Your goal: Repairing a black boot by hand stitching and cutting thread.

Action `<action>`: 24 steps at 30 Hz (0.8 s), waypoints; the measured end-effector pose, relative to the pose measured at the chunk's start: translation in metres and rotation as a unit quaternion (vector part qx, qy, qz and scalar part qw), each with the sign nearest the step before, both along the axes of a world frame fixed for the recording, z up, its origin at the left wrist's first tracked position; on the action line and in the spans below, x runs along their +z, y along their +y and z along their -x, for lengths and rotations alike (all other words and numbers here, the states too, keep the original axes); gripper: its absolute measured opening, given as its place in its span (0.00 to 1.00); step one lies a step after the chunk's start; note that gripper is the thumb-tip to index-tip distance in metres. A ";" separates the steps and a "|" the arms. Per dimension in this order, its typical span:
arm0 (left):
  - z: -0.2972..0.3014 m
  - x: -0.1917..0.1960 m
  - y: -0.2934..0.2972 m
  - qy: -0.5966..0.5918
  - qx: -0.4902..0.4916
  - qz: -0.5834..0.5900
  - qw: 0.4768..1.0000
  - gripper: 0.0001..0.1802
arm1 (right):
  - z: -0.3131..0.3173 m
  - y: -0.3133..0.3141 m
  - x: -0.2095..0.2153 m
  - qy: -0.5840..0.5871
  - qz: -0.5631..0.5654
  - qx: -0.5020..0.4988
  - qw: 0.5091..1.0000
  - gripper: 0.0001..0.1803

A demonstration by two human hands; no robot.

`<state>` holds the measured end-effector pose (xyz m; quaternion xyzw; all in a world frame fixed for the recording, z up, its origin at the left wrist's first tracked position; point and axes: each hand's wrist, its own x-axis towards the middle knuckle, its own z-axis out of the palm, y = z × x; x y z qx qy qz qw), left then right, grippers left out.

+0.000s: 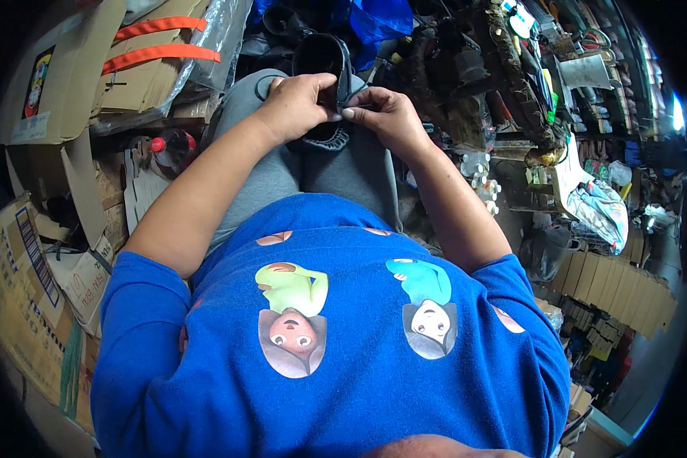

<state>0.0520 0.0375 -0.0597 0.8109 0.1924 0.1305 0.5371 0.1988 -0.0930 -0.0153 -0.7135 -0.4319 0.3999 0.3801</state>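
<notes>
A black shoe (327, 140) with a gathered, pleated toe rests on my grey-trousered lap, its opening turned away from me. My left hand (301, 105) is closed on the shoe's side, thumb and fingers at its upper edge. Just to the right, my right hand (385, 116) pinches with thumb and forefinger beside the same edge. A thin dark thread seems to run at those fingertips, though what they grip is too small to be sure of. Past my left wrist a dark cord (259, 86) curves in a loop over my knee.
Cardboard boxes (61, 69) stack up at the left, near a red-capped bottle (174, 149). Ahead lie more dark shoes (285, 24) and a blue plastic bag (379, 29). Small bottles (478, 177) and cluttered shelves crowd the right side.
</notes>
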 end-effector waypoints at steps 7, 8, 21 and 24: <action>0.042 0.030 0.012 0.038 0.015 -0.114 0.993 0.10 | -0.020 -0.017 0.002 0.172 -0.022 -0.005 0.985 0.08; 0.043 0.031 0.009 0.038 0.016 -0.114 0.993 0.10 | -0.017 -0.017 0.000 0.172 -0.022 -0.004 0.985 0.08; 0.111 0.050 0.021 0.128 0.062 -0.331 0.933 0.04 | -0.057 -0.044 -0.032 0.300 -0.117 -0.325 0.889 0.09; 0.150 0.046 0.049 0.040 0.167 0.079 0.982 0.05 | -0.072 -0.049 -0.018 0.379 -0.166 -0.352 0.840 0.09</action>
